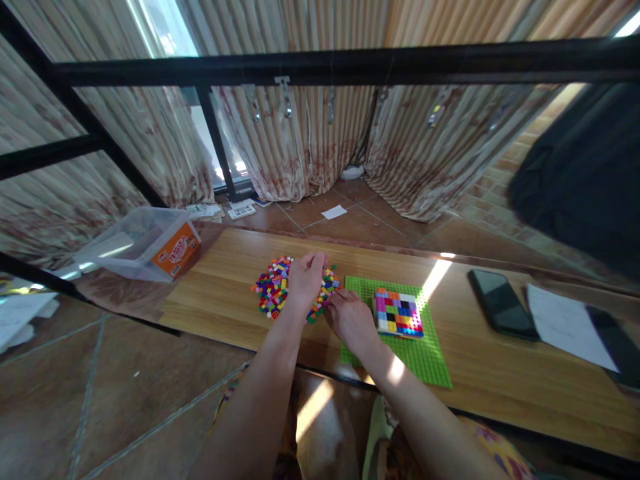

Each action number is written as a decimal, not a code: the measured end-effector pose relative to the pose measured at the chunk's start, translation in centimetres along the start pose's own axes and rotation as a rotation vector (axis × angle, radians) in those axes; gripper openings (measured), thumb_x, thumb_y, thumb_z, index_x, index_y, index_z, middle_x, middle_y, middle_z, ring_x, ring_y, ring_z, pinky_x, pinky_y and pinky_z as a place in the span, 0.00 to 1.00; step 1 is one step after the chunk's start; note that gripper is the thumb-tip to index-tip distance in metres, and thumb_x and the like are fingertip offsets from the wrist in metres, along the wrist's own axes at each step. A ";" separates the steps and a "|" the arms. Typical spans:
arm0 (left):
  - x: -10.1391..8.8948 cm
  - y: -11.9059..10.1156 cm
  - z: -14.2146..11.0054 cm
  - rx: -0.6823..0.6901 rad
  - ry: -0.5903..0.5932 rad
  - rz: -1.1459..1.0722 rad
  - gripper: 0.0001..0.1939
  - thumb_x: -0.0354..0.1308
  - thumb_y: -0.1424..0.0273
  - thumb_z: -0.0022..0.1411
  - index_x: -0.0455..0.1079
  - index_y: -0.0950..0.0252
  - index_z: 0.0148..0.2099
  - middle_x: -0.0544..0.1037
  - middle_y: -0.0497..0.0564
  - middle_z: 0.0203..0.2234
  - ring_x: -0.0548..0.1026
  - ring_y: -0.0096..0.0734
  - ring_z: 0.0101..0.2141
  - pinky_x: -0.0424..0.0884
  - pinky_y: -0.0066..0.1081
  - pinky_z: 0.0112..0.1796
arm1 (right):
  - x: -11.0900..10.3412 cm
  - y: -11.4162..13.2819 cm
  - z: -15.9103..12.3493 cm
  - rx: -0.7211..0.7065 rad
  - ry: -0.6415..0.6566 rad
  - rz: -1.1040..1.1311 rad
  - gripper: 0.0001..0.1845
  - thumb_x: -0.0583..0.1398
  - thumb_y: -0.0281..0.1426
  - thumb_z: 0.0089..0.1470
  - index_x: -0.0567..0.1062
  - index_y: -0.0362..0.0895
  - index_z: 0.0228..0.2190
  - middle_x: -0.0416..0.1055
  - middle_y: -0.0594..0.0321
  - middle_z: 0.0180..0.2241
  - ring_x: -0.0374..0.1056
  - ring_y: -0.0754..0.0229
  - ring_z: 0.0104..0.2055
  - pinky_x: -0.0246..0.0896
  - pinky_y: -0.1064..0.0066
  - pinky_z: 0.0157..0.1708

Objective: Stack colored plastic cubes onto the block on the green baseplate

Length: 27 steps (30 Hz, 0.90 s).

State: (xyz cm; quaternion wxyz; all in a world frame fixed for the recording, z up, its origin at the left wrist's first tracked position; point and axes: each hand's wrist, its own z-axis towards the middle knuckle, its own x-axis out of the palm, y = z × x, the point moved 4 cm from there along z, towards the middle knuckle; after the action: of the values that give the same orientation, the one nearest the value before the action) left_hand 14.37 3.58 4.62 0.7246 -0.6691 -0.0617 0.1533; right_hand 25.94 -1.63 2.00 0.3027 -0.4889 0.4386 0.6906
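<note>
A heap of small colourful toy building bricks [273, 287] lies loose on the wooden table. Over its middle is my left hand [306, 277], fingers curled together; whatever they may hold is hidden. My right hand [350, 319] is at the heap's right edge, its fingers drawn together low by the bricks, and I cannot make out what is between them. Just right of that hand, a green baseplate [427, 363] lies flat, its left side partly under my wrist. On it stands a square block built of multicoloured bricks [399, 313].
A clear plastic box [135, 257] with an orange label stands left of the wooden tabletop [215, 287]. To the right lie a dark phone [503, 303] and a white paper sheet [567, 323]. A black metal bar [320, 67] crosses in front of striped curtains.
</note>
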 end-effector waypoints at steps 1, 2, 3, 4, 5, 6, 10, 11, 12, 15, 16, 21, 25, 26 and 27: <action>0.0 0.1 0.0 0.006 0.005 0.011 0.17 0.52 0.60 0.58 0.74 0.68 0.30 0.76 0.50 0.23 0.70 0.25 0.24 0.64 0.25 0.27 | 0.1 0.0 0.0 0.003 0.000 0.007 0.12 0.52 0.28 0.60 0.76 0.41 0.36 0.73 0.54 0.38 0.66 0.54 0.43 0.59 0.67 0.46; 0.1 0.1 0.0 0.012 0.012 0.019 0.17 0.52 0.60 0.58 0.74 0.67 0.29 0.76 0.50 0.23 0.70 0.25 0.24 0.64 0.25 0.27 | 0.2 0.0 0.0 0.008 -0.002 0.011 0.12 0.53 0.28 0.60 0.76 0.41 0.36 0.74 0.54 0.38 0.67 0.54 0.43 0.60 0.67 0.46; 0.1 0.1 0.0 0.017 0.021 0.023 0.17 0.52 0.60 0.58 0.74 0.67 0.30 0.77 0.50 0.24 0.70 0.25 0.24 0.64 0.25 0.27 | 0.2 0.0 0.0 0.014 -0.008 0.016 0.11 0.53 0.28 0.60 0.76 0.41 0.36 0.74 0.54 0.38 0.67 0.54 0.43 0.60 0.67 0.45; 0.1 0.1 0.0 0.021 0.031 0.026 0.17 0.52 0.60 0.58 0.74 0.67 0.30 0.77 0.50 0.24 0.71 0.26 0.24 0.64 0.25 0.27 | 0.2 0.0 -0.1 0.018 -0.019 0.023 0.11 0.53 0.28 0.59 0.76 0.41 0.36 0.74 0.54 0.38 0.67 0.54 0.42 0.61 0.67 0.45; 0.1 0.1 0.1 0.024 0.040 0.031 0.17 0.52 0.60 0.58 0.74 0.67 0.31 0.77 0.50 0.25 0.71 0.26 0.24 0.65 0.25 0.27 | 0.0 0.0 -0.1 0.018 -0.034 0.039 0.11 0.53 0.28 0.60 0.76 0.41 0.37 0.74 0.53 0.38 0.67 0.54 0.42 0.61 0.67 0.44; 0.1 0.1 0.1 0.027 0.048 0.039 0.17 0.52 0.60 0.58 0.74 0.67 0.31 0.77 0.50 0.25 0.71 0.26 0.24 0.65 0.25 0.27 | -0.3 0.1 -0.2 0.014 -0.054 0.068 0.12 0.53 0.27 0.60 0.76 0.42 0.37 0.74 0.53 0.38 0.68 0.55 0.41 0.62 0.67 0.44; 0.5 0.3 0.0 0.041 0.085 0.084 0.17 0.53 0.59 0.58 0.75 0.67 0.31 0.77 0.50 0.24 0.71 0.27 0.26 0.64 0.25 0.27 | -2.9 -0.6 -0.8 0.006 -0.192 0.298 0.13 0.53 0.28 0.60 0.78 0.44 0.35 0.74 0.57 0.36 0.70 0.59 0.38 0.64 0.70 0.40; 0.7 0.3 -0.1 0.043 0.102 0.086 0.17 0.53 0.59 0.58 0.75 0.67 0.31 0.77 0.50 0.24 0.72 0.27 0.26 0.65 0.25 0.27 | -3.7 -1.2 -1.1 0.015 -0.240 0.361 0.12 0.54 0.28 0.60 0.78 0.45 0.34 0.74 0.58 0.35 0.70 0.60 0.37 0.64 0.70 0.40; 1.0 0.4 -0.3 0.041 0.123 0.084 0.17 0.53 0.59 0.58 0.75 0.67 0.32 0.77 0.50 0.24 0.71 0.27 0.26 0.65 0.25 0.27 | -4.6 -1.8 -1.4 0.028 -0.285 0.418 0.11 0.55 0.29 0.60 0.78 0.45 0.33 0.74 0.59 0.34 0.71 0.60 0.36 0.65 0.70 0.39; 2.2 0.5 -0.8 0.022 0.192 0.095 0.16 0.54 0.59 0.57 0.75 0.67 0.32 0.76 0.48 0.23 0.70 0.26 0.24 0.63 0.24 0.25 | -6.5 -4.6 -2.4 0.129 -0.380 0.602 0.10 0.57 0.34 0.57 0.78 0.45 0.34 0.74 0.60 0.32 0.72 0.60 0.33 0.68 0.69 0.36; 2.6 0.6 -1.1 0.017 0.218 0.108 0.16 0.54 0.59 0.58 0.75 0.67 0.32 0.75 0.48 0.21 0.69 0.26 0.23 0.63 0.24 0.25 | -6.8 -5.7 -2.7 0.191 -0.398 0.677 0.11 0.57 0.36 0.57 0.77 0.45 0.35 0.74 0.60 0.32 0.73 0.60 0.32 0.69 0.68 0.34; 4.7 0.5 -2.4 0.066 0.353 0.179 0.16 0.52 0.62 0.60 0.75 0.67 0.31 0.75 0.48 0.21 0.71 0.27 0.24 0.64 0.25 0.26 | -7.1 -10.0 -4.1 0.420 -0.480 0.903 0.15 0.61 0.41 0.50 0.76 0.42 0.34 0.77 0.57 0.30 0.75 0.57 0.30 0.72 0.65 0.31; 5.9 0.2 -3.3 0.116 0.426 0.215 0.15 0.51 0.64 0.61 0.76 0.67 0.34 0.78 0.50 0.25 0.73 0.29 0.27 0.67 0.26 0.30 | -6.8 -11.5 -4.4 0.459 -0.467 1.025 0.15 0.62 0.39 0.48 0.74 0.42 0.36 0.77 0.57 0.29 0.75 0.57 0.31 0.72 0.63 0.34; 6.1 0.1 -3.4 0.117 0.436 0.228 0.15 0.51 0.65 0.61 0.77 0.67 0.34 0.78 0.50 0.25 0.74 0.30 0.28 0.67 0.27 0.31 | -6.7 -11.7 -4.4 0.457 -0.454 1.036 0.15 0.62 0.39 0.48 0.74 0.42 0.36 0.77 0.57 0.29 0.75 0.57 0.31 0.72 0.63 0.34; 6.2 0.0 -3.5 0.116 0.441 0.241 0.15 0.50 0.66 0.62 0.77 0.67 0.35 0.79 0.51 0.26 0.74 0.30 0.29 0.68 0.27 0.32 | -6.6 -11.9 -4.4 0.454 -0.438 1.030 0.15 0.62 0.38 0.48 0.74 0.42 0.36 0.77 0.57 0.29 0.75 0.57 0.31 0.72 0.63 0.34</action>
State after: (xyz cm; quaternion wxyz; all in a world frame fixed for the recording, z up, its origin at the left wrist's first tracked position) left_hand 21.30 2.13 3.54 0.7342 -0.6461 0.1869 0.0922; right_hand 40.05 -0.42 3.93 0.1094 0.0165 0.6829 0.7220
